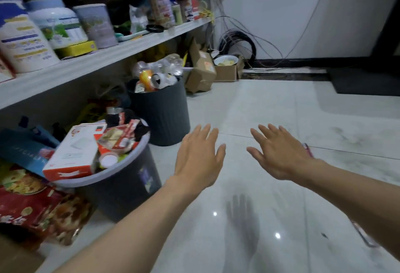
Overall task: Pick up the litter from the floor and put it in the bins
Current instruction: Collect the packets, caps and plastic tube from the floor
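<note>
1. Palms face down on both: the left hand (198,158) and the right hand (279,153) are held out side by side over the glossy white tiled floor (259,108). The fingers are straight and spread, nothing is in either hand, and the two do not touch.
2. Just left of the left hand stands the near dark grey round bin with a pale rim (129,188). It is heaped above the rim, with a white and orange cardboard box (71,158) lying tilted across the top among red wrappers.
3. Behind it, close by, stands a dark grey ribbed plastic bin (166,119), piled with crushed drink cans and clear plastic bottles (160,73).
4. A thin pink item (309,149) lies on the tiles just past the right wrist; I cannot tell what it is.
5. Both bins sit under a long white shelf (104,58) crowded with large round tubs and tins.
6. Red printed snack bags (28,199) are stacked on the floor left of the near bin.
7. Brown cardboard boxes (202,73) lean beyond the ribbed bin, and a coil of black cable (238,41) rests against the white wall in the corner.
</note>
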Tool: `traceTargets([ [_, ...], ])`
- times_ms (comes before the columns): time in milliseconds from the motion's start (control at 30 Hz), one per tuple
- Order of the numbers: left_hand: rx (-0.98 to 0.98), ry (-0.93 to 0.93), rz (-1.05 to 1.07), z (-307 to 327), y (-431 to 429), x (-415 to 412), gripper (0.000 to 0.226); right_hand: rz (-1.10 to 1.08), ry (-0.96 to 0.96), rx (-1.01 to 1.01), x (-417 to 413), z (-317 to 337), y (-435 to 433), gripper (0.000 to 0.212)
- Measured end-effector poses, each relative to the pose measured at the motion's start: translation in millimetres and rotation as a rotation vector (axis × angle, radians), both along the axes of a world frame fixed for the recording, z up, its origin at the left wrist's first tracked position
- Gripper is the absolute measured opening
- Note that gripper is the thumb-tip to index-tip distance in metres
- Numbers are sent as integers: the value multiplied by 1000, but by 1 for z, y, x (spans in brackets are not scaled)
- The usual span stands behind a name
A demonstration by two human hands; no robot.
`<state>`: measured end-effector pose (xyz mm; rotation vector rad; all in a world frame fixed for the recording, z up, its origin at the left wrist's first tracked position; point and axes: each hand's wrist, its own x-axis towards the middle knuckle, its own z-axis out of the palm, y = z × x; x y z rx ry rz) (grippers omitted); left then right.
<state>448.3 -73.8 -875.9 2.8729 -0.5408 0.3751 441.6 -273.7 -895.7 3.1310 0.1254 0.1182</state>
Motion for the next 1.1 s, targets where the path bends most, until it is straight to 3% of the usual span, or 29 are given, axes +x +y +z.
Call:
traceTargets([
  [167, 60, 77, -99, -11, -90, -14, 56, -161, 58, 19, -33, -7, -101, 61],
  [533, 319, 16, -338, 2, -231, -34, 58, -360, 70, 158, -98, -40, -224, 57],
  [767, 477, -3, -469, -23, -265, -14, 58, -468, 89, 331, -108, -99, -244, 45],
  [1100, 386, 177, -536, -117, -305, 1, 62, -669, 206, 471, -117, -173, -250, 34],
])
